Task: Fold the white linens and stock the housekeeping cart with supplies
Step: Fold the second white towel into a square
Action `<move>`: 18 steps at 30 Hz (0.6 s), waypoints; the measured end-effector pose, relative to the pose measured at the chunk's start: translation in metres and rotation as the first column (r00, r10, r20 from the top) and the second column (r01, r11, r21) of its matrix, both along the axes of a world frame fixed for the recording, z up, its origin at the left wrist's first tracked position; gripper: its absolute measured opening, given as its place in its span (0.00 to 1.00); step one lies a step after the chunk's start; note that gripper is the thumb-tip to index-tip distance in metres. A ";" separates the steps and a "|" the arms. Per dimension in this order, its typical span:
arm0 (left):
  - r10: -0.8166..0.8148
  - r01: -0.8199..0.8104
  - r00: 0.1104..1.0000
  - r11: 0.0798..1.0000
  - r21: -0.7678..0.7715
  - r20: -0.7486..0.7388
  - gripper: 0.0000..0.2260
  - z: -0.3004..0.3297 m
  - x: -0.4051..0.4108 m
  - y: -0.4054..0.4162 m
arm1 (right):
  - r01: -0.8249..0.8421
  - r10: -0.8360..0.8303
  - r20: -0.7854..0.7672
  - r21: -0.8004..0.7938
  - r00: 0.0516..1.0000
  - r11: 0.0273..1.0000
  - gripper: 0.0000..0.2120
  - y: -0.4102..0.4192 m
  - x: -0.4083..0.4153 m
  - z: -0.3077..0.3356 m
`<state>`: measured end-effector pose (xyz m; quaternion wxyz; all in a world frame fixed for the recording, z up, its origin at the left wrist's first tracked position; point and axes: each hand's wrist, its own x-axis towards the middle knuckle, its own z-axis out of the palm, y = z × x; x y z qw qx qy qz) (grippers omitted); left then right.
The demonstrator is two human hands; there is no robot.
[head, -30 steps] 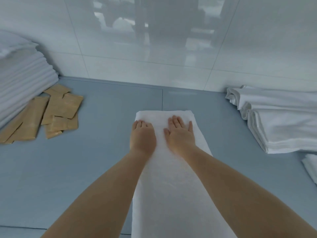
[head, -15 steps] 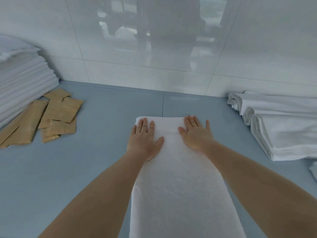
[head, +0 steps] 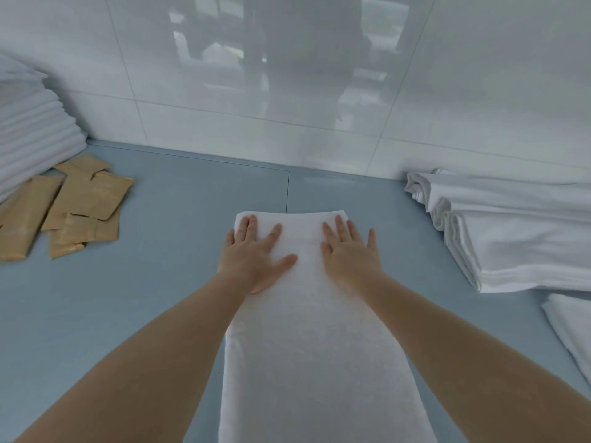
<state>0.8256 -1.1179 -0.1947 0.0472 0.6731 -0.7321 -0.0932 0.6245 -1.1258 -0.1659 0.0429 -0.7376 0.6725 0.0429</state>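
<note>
Both palms flat, fingers spread, pressing far end of folded white towel point(head: 307, 330) at table point(head: 144, 298) centre: left hand point(head: 254, 254) on left corner, right hand point(head: 350, 255) on right. Neither grips. Tan packets point(head: 76, 206) far left, folded sheets point(head: 511, 231) right.

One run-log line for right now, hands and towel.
left hand: flat on towel far end | right hand: flat beside it | towel: long folded strip on blue table | phase: smoothing
</note>
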 end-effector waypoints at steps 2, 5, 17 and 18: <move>-0.004 0.004 1.000 1.000 -0.014 0.021 0.35 0.003 0.000 0.000 | -0.050 0.054 0.081 -0.051 0.995 0.997 0.25 0.036 0.014 -0.009; 0.001 0.005 0.999 0.991 -0.131 0.052 0.26 0.014 -0.010 0.009 | -0.011 0.013 0.123 -0.011 0.992 1.000 0.26 0.081 0.023 -0.018; 0.013 -0.017 0.998 0.998 -0.061 -0.062 0.30 0.000 -0.015 0.054 | -0.128 0.136 0.144 -0.068 0.980 0.989 0.25 0.053 0.039 -0.014; 0.017 -0.021 0.997 0.998 -0.059 -0.075 0.30 -0.001 -0.015 0.049 | -0.188 0.197 0.145 -0.074 0.970 0.979 0.25 0.049 0.041 -0.015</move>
